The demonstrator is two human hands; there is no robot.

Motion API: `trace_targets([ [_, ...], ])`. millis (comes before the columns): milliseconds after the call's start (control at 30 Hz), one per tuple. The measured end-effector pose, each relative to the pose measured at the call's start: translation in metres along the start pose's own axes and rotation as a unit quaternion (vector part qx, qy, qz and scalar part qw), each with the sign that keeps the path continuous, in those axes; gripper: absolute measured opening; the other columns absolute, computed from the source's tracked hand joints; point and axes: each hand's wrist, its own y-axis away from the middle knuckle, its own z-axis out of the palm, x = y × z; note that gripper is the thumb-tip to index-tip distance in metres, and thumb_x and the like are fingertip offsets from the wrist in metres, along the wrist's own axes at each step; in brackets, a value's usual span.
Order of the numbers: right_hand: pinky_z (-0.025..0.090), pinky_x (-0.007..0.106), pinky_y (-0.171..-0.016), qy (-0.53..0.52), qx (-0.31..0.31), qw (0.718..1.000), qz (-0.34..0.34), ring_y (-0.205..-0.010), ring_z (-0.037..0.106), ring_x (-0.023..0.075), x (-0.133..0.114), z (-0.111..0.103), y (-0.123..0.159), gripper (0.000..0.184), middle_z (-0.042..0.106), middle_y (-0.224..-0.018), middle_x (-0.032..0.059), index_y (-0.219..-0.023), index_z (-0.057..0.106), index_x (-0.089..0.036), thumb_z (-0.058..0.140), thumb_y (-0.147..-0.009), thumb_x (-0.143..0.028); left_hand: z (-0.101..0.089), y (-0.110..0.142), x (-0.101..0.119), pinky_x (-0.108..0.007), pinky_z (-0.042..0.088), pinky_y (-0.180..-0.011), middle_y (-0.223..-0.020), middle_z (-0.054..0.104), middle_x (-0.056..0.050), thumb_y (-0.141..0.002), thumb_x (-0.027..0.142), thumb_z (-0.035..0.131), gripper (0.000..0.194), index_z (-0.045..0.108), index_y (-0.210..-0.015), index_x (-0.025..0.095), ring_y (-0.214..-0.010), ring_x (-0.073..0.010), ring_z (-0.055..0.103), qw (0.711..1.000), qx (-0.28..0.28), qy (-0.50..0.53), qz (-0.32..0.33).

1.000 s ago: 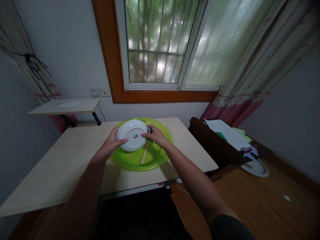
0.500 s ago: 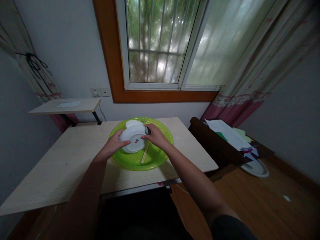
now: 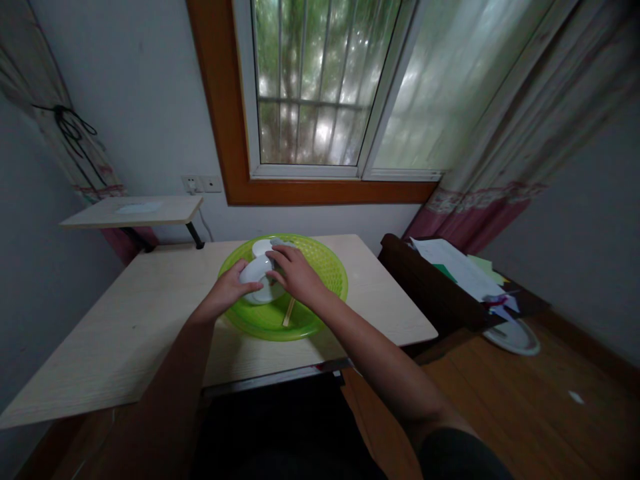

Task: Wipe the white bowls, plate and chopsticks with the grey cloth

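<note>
My left hand grips a white dish by its left side, thumb across the near face. The dish is tilted above a green plastic basket. Over the right part of the dish lies my right hand, its fingers curled in at the rim. Something small and grey shows just beyond those fingers, too unclear to name. Behind the held dish, a second white dish sits in the basket. A pair of chopsticks lies in the basket below my right hand, their upper ends hidden.
The basket stands on a pale wooden table. A small raised shelf is at the back left. To the right, a dark wooden piece of furniture holds papers. A window is straight ahead.
My right hand has moved left from the dish's right edge and now covers more of the dish and chopsticks. The dish is tilted differently. My left hand has hardly moved.
</note>
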Motion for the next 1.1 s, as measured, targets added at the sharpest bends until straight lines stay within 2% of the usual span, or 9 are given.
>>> trace_targets([
  [100,0.041,0.054,-0.117,0.003,-0.002,1.000,-0.005,-0.134,0.051,0.0315,-0.003,0.000,-0.003,0.045,0.058,-0.142,0.0157,-0.137,0.062,-0.021,0.072,-0.093,-0.022,0.000,0.000,0.000,-0.036,0.053,-0.074,-0.088,0.065,-0.003,-0.063,0.035,0.089,0.042,0.066,-0.094,0.021,-0.081,-0.0255,0.062,0.999,-0.024,-0.035,-0.010],
  [333,0.044,0.051,-0.114,-0.017,0.006,1.000,0.005,-0.130,0.055,0.0315,0.002,-0.002,-0.007,0.050,0.061,-0.139,0.0156,-0.135,0.062,-0.019,0.078,-0.088,-0.020,-0.001,0.000,-0.002,-0.038,0.053,-0.078,-0.094,0.066,-0.004,-0.063,0.036,0.089,0.048,0.064,-0.101,0.021,-0.087,-0.0272,0.064,0.999,-0.031,0.001,-0.025],
  [533,0.045,0.048,-0.111,-0.075,0.048,0.992,0.085,-0.123,0.059,0.0286,0.016,0.000,-0.001,0.044,0.065,-0.131,0.0137,-0.130,0.064,-0.021,0.078,-0.088,-0.026,-0.003,-0.001,-0.004,-0.038,0.054,-0.079,-0.099,0.068,-0.006,-0.063,0.035,0.089,0.051,0.064,-0.106,0.020,-0.088,-0.0274,0.066,0.999,-0.022,0.025,-0.031],
  [700,0.047,0.045,-0.109,-0.124,0.068,0.977,0.158,-0.117,0.063,0.0267,0.037,0.003,0.012,0.035,0.069,-0.126,0.0143,-0.125,0.068,-0.018,0.070,-0.092,-0.033,-0.004,-0.004,-0.007,-0.039,0.054,-0.080,-0.105,0.069,-0.008,-0.063,0.035,0.089,0.056,0.064,-0.110,0.019,-0.094,-0.0290,0.067,0.999,-0.011,0.032,-0.023],
  [867,0.040,0.052,-0.118,-0.162,0.092,0.956,0.227,-0.133,0.058,0.0270,0.056,0.012,0.018,0.028,0.070,-0.132,0.0120,-0.118,0.073,-0.022,0.057,-0.098,-0.033,-0.003,-0.004,-0.005,-0.039,0.054,-0.081,-0.105,0.070,-0.008,-0.064,0.035,0.088,0.056,0.064,-0.111,0.019,-0.095,-0.0298,0.067,0.999,-0.016,0.032,-0.027],
  [1000,0.040,0.053,-0.120,-0.167,0.100,0.947,0.255,-0.135,0.059,0.0259,0.052,0.017,0.013,0.038,0.068,-0.139,0.0112,-0.133,0.067,-0.022,0.051,-0.099,-0.027,-0.003,-0.003,-0.001,-0.040,0.053,-0.082,-0.099,0.069,-0.005,-0.062,0.033,0.089,0.052,0.065,-0.107,0.021,-0.092,-0.0302,0.067,0.999,-0.018,0.006,-0.030],
  [1100,0.044,0.050,-0.118,-0.143,0.091,0.963,0.209,-0.132,0.062,0.0251,0.035,0.015,0.007,0.043,0.067,-0.141,0.0104,-0.139,0.064,-0.023,0.048,-0.099,-0.022,-0.002,-0.001,0.003,-0.040,0.054,-0.081,-0.097,0.069,-0.005,-0.063,0.034,0.089,0.051,0.065,-0.106,0.020,-0.090,-0.0298,0.067,0.999,-0.017,0.006,-0.033],
])
